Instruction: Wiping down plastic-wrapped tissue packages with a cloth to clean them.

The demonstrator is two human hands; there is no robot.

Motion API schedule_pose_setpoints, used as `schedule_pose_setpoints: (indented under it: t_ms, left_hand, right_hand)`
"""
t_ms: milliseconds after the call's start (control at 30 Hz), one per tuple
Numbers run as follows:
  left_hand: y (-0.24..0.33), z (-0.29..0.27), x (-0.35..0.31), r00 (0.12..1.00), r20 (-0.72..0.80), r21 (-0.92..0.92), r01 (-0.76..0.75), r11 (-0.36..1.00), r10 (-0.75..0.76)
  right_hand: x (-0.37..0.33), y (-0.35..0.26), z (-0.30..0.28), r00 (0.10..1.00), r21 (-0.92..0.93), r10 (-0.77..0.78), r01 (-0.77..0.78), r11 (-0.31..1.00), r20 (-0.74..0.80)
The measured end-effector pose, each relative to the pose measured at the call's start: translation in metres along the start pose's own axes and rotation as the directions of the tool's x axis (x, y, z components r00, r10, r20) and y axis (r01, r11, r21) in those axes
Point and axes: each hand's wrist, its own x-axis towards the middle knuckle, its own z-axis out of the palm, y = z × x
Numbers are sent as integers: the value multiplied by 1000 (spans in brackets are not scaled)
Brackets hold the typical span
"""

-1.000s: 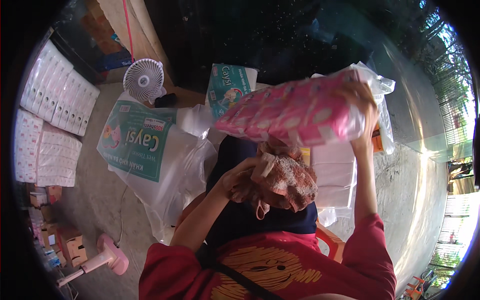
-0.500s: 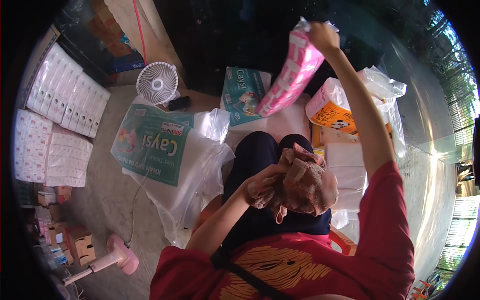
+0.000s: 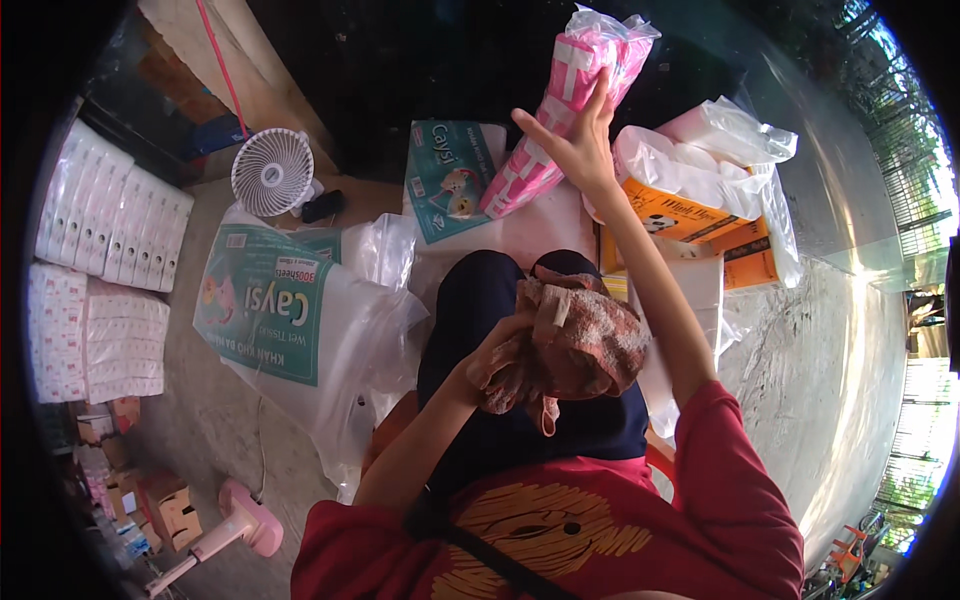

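Observation:
My left hand (image 3: 492, 352) is closed on a crumpled brown towel (image 3: 592, 335), held above my lap. My right hand (image 3: 585, 148) is stretched forward with its fingers spread. It lies against or just in front of a long pink and white plastic-wrapped pack (image 3: 522, 172); whether it touches is hard to tell. This pack leans upright, its clear wrapper gathered at the top, its lower end on a pale surface (image 3: 560, 222) beyond my knees. Just left of it is a teal-labelled tissue pack (image 3: 438, 188).
A large clear bag with a teal label (image 3: 265, 300) sits at my left, below a small white fan (image 3: 272, 172). Orange and white wrapped packs (image 3: 685, 215) stand on the right. White packs (image 3: 110, 220) are stacked far left, above a pink device (image 3: 252, 518).
My right hand has let go of the pink pack's top, opened and come down along it. The towel stays in my left hand. The whole view has shifted slightly.

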Motion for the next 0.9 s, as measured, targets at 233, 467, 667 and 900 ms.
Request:
schedule_pose_setpoints:
  t_ms: [233, 467, 667, 900]
  left_hand:
    - [1, 8, 8, 994, 55, 11, -92, 996, 92]
    - [2, 4, 13, 991, 130, -252, 22, 968, 11]
    - [4, -7, -8, 1000, 23, -184, 5, 983, 0]
    - [4, -7, -1, 1000, 18, -175, 1, 985, 2]
  right_hand:
    - [43, 11, 9, 984, -127, 178, -175, 976, 10]
    - [47, -11, -19, 965, -405, -63, 165, 899, 253]
    - [54, -24, 9, 929, -355, -207, 313, 881, 307]
    - [44, 1, 61, 822, 41, -311, 332, 942, 476]
